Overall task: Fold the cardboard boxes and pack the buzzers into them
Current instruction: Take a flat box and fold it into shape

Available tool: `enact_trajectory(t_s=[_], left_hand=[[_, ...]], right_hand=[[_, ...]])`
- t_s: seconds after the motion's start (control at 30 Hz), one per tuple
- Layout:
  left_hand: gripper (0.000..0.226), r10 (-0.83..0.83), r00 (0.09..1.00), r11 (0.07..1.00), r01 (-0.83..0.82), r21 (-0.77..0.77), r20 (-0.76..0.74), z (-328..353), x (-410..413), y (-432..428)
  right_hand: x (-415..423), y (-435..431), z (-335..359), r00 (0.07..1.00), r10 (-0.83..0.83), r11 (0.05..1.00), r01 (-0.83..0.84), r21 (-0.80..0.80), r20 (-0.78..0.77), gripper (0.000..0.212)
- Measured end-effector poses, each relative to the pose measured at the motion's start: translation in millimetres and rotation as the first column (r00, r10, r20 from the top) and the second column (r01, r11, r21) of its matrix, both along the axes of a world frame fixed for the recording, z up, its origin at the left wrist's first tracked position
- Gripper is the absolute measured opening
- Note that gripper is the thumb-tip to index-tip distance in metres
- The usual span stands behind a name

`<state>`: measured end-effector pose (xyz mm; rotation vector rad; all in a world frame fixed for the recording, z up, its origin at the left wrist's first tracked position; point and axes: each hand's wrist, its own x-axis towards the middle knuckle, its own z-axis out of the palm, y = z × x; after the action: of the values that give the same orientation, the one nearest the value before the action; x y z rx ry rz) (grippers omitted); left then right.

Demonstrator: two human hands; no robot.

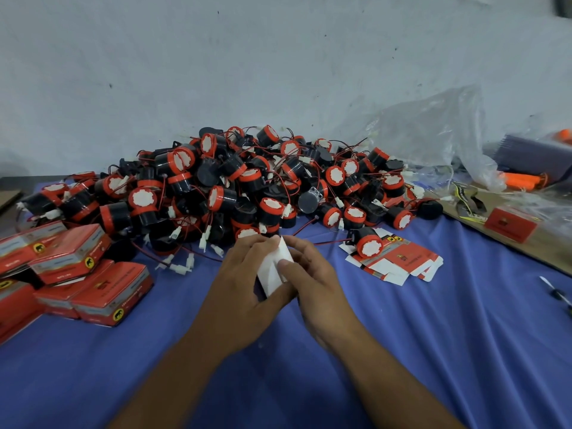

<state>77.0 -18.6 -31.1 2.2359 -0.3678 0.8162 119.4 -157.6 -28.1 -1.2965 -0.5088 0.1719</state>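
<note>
Left hand: the left hand (244, 283) grips the cardboard box (272, 274) from its left side, fingers curled over the top edge.
Right hand: the right hand (312, 274) holds the same box from the right, thumb flat against the pale panel.
Cardboard box: it sits between both hands, just above the surface and just in front of the pile. Only its plain white inner face shows, creased and angled to a point at the top.
Buzzers: the buzzers (235, 184) lie in a big heap against the wall. They are short black cylinders with red rims and white scalloped faces, tangled in thin red and black wires with small white plugs.
Finished boxes: the glossy red boxes (93, 274) lie stacked and tilted at the left, each with a grey band and a yellow round badge.
Flat blanks: the flat blanks (399, 261), red and white card, lie fanned to the right of the hands, with one buzzer (368, 246) resting on them.
Surface: the surface (433, 335) wears a blue cloth, softly wrinkled.
Far right: a crumpled clear plastic bag (433, 134) and a lone red box (510, 224) on a bare brown board.
</note>
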Motion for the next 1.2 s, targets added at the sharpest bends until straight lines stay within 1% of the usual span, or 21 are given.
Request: enact_trajectory(t_s=[0.07, 0.1, 0.17, 0.27, 0.33, 0.37, 0.4, 0.43, 0.47, 0.53, 0.57, 0.67, 0.7, 0.8, 0.87, 0.93, 0.97, 1.03, 1.1, 1.2], left_hand=[[0.05, -0.111, 0.993, 0.993, 0.109, -0.041, -0.035, 3, -1, 3], [0.044, -0.146, 0.988, 0.986, 0.14, -0.096, -0.054, 6, -2, 5], [0.033, -0.182, 0.98, 0.958, 0.158, -0.239, -0.079, 11, -3, 7], [0.021, -0.236, 0.962, 0.917, 0.176, -0.357, -0.134, 16, -3, 8], [0.02, -0.312, 0.93, 0.869, 0.197, -0.454, -0.193, 17, -2, 12], [0.024, -0.347, 0.911, 0.841, 0.197, -0.504, -0.224, 17, -2, 16], [0.034, -0.374, 0.892, 0.821, 0.191, -0.539, -0.253, 18, -2, 21], [0.046, -0.391, 0.876, 0.816, 0.187, -0.547, -0.284, 18, -3, 26], [0.052, -0.4, 0.859, 0.828, 0.189, -0.527, -0.32, 18, -4, 31], [0.048, -0.403, 0.831, 0.86, 0.202, -0.468, -0.383, 17, -5, 35], [0.045, -0.411, 0.819, 0.859, 0.201, -0.471, -0.4, 17, -5, 37], [0.036, -0.496, 0.776, 0.796, 0.228, -0.56, -0.389, 14, -6, 38], [0.033, -0.503, 0.775, 0.794, 0.239, -0.56, -0.382, 13, -6, 39], [0.031, -0.442, 0.793, 0.841, 0.204, -0.502, -0.419, 6, -5, 45], [0.032, -0.395, 0.81, 0.844, 0.134, -0.519, -0.433, 0, -3, 47], [0.032, -0.341, 0.858, 0.827, 0.078, -0.557, -0.385, -5, -2, 45], [0.034, -0.326, 0.877, 0.807, 0.063, -0.587, -0.354, -7, -1, 44], [0.039, -0.318, 0.893, 0.767, 0.045, -0.64, -0.318, -11, 0, 45], [0.043, -0.329, 0.886, 0.753, 0.038, -0.657, -0.326, -15, 0, 48], [0.048, -0.369, 0.857, 0.76, 0.055, -0.648, -0.36, -17, 0, 50]], right_hand=[[0, -3, 3, 0.998, -0.023, 1.0, 0.024, -0.008, 0.063, 0.032], [0, -5, 4, 0.994, -0.035, 0.999, 0.037, -0.02, 0.099, 0.03], [0, -8, 6, 0.983, -0.057, 0.996, 0.068, -0.059, 0.176, 0.028], [-2, -9, 4, 0.939, -0.083, 0.975, 0.146, -0.168, 0.335, 0.029], [-2, -9, 3, 0.928, -0.098, 0.969, 0.171, -0.178, 0.359, 0.034], [-2, -10, 2, 0.926, -0.109, 0.97, 0.178, -0.164, 0.36, 0.037], [-1, -11, 2, 0.923, -0.122, 0.972, 0.186, -0.145, 0.366, 0.04], [0, -12, 2, 0.915, -0.132, 0.973, 0.193, -0.126, 0.38, 0.043], [1, -13, 2, 0.907, -0.131, 0.976, 0.19, -0.11, 0.4, 0.042], [3, -16, 4, 0.882, -0.114, 0.977, 0.182, -0.108, 0.457, 0.034], [3, -17, 4, 0.872, -0.107, 0.976, 0.183, -0.115, 0.478, 0.032], [8, -19, 0, 0.838, -0.119, 0.952, 0.249, -0.18, 0.532, 0.039], [10, -20, -3, 0.828, -0.119, 0.934, 0.28, -0.221, 0.548, 0.043], [12, -17, -12, 0.841, -0.148, 0.892, 0.342, -0.297, 0.521, 0.053], [14, -15, -16, 0.826, -0.227, 0.857, 0.42, -0.297, 0.515, 0.056], [16, -12, -18, 0.83, -0.321, 0.827, 0.48, -0.291, 0.456, 0.051], [16, -10, -18, 0.855, -0.336, 0.834, 0.465, -0.297, 0.395, 0.048], [15, -7, -20, 0.917, -0.268, 0.882, 0.357, -0.307, 0.296, 0.039], [13, -5, -22, 0.938, -0.201, 0.915, 0.282, -0.289, 0.282, 0.03], [11, -3, -21, 0.936, -0.218, 0.932, 0.283, -0.224, 0.275, 0.023]])
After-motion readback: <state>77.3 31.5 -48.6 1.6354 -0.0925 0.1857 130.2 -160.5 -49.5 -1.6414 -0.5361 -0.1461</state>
